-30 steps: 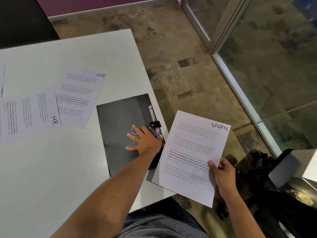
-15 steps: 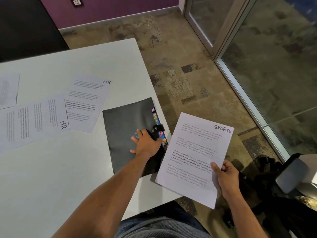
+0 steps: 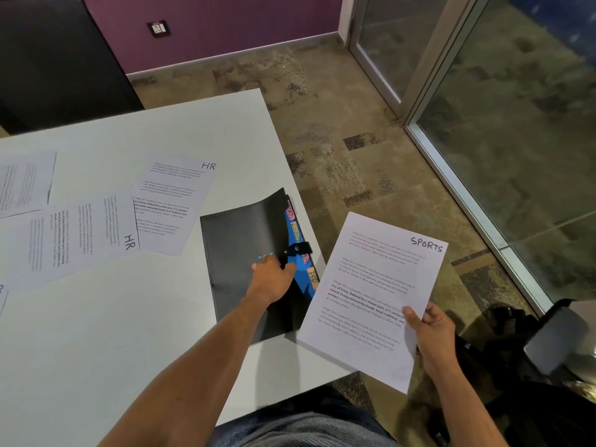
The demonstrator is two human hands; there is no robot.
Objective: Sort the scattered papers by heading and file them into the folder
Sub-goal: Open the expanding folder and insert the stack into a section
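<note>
A black folder (image 3: 238, 240) lies near the right edge of the white table (image 3: 96, 350). My left hand (image 3: 271, 279) grips its front cover at the strap edge and has lifted it slightly, baring blue dividers with coloured tabs (image 3: 301, 253). My right hand (image 3: 432, 330) pinches the lower right corner of a sheet headed SPORTS (image 3: 371, 295), held off the table's right side. Two sheets headed HR lie to the left, one upright (image 3: 174, 201), one turned sideways (image 3: 71, 240).
Another printed sheet (image 3: 25, 182) lies at the table's far left, and a paper corner (image 3: 2, 296) shows at the left edge. A dark chair (image 3: 554, 343) stands at the lower right. A glass wall (image 3: 516, 124) runs along the right above patterned carpet.
My left hand shifted from lying flat on the closed folder to the strap edge and lifted the cover, baring the blue dividers. The SPORTS sheet stays in my right hand.
</note>
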